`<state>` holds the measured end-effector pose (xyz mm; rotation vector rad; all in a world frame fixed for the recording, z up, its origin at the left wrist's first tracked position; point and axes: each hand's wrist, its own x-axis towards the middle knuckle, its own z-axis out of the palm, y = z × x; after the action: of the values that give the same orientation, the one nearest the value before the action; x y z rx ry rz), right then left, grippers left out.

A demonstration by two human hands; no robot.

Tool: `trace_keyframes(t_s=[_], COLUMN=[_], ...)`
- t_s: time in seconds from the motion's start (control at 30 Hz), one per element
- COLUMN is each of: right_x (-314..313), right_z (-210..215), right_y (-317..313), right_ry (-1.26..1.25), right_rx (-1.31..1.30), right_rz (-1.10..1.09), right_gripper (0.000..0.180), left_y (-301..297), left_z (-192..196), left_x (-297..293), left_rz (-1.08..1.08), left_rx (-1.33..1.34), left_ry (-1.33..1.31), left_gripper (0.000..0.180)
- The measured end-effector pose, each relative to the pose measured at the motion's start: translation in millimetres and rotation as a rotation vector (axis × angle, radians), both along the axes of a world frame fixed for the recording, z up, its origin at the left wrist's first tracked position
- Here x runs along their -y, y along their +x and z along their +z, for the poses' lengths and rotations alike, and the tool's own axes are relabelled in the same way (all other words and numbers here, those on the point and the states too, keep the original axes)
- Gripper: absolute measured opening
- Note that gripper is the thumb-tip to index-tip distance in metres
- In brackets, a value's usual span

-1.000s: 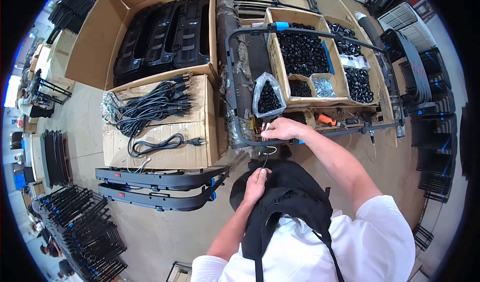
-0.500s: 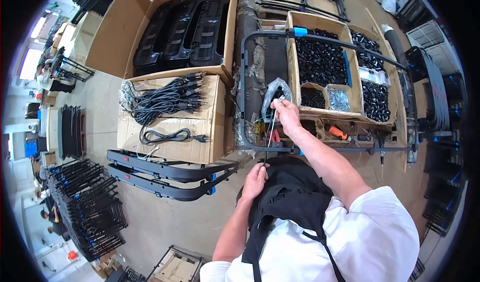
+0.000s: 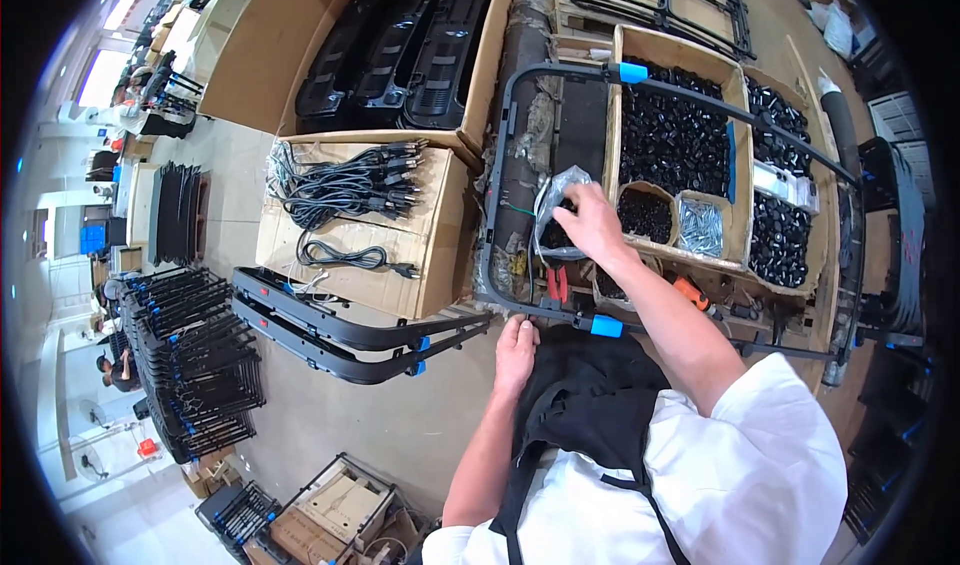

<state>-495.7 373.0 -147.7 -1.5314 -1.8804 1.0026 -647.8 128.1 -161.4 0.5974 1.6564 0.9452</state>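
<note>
Fingers (image 3: 585, 197) of right hand (image 3: 597, 227) reaching into bag (image 3: 556, 190), grip hidden | left hand (image 3: 516, 350) pressing frame (image 3: 520, 317), fingers curled | advice: steadying frame, picking one small part.

right fingertips: hidden in plastic bag (image 3: 556, 215) | bag contents: unclear | black frame (image 3: 560, 315): partly behind arm

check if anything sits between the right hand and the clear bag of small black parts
Nothing visible does. The right hand is already at the mouth of the clear plastic bag, fingers reaching into it. The left hand rests on the black frame edge below.
</note>
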Motion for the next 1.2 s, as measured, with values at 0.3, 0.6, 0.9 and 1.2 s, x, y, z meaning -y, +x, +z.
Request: trace_keyframes(t_s=[0.3, 0.6, 0.9, 1.2], right_x=[34, 25, 10, -32], right_z=[-19, -8, 0, 5], right_y=[-42, -66, -56, 20], right_ry=[-0.477, -0.126, -0.221, 0.063], right_rx=[-0.234, -0.114, -0.036, 0.491], right_rz=[0.138, 0.110, 0.270, 0.397], right_gripper=[0.041, 0.030, 0.036, 0.018], left_y=[-3, -2, -4, -6], left_z=[-1, -2, -2, -11], left_x=[-7, -13, -14, -12], left_rz=[0.029, 0.026, 0.081, 0.167], left_rx=[0.157, 0.142, 0.177, 0.326], left_ry=[-0.005, 0.061, 0.028, 0.066], left_gripper=[0.021, 0.019, 0.021, 0.019])
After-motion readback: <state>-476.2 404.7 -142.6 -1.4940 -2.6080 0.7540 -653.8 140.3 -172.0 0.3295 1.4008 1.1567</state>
